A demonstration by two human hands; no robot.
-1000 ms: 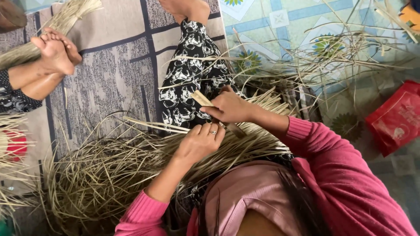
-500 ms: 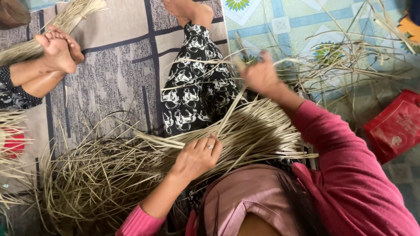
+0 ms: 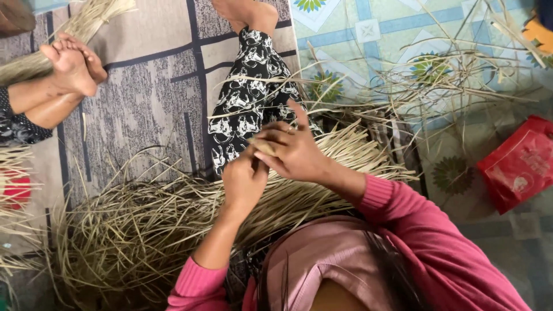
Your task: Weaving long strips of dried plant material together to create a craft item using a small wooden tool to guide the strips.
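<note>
Grey patterned carpet [image 3: 144, 86] covers the left part of the floor, and a pale green tiled floor [image 3: 380, 23] with flower motifs lies on the right. The person sits on the floor with one leg in black-and-white printed trousers [image 3: 247, 98] stretched forward across the carpet.

Both hands meet over the lap, above a wide layer of dry straw strips [image 3: 345, 150] that fans out to the right. The left hand [image 3: 243, 181] is closed, with the fingers curled around the near end of some strips; what exactly they pinch is hidden under the knuckles. The right hand [image 3: 294, 151] touches the left hand from the right side, and its fingers are bent around a small pale strip end [image 3: 262, 147] that shows between the two hands. Both arms wear pink sleeves [image 3: 415, 230].

A big loose heap of straw [image 3: 127, 230] lies on the carpet to the left of the lap. More thin stalks [image 3: 449, 75] are scattered over the tiles. A red plastic bag [image 3: 518, 164] lies on the tiles at the right edge, well apart from the hands.

At the upper left, the bare feet of another person [image 3: 72, 60] rest on the carpet, just beside a tied bundle of straw [image 3: 80, 26].
</note>
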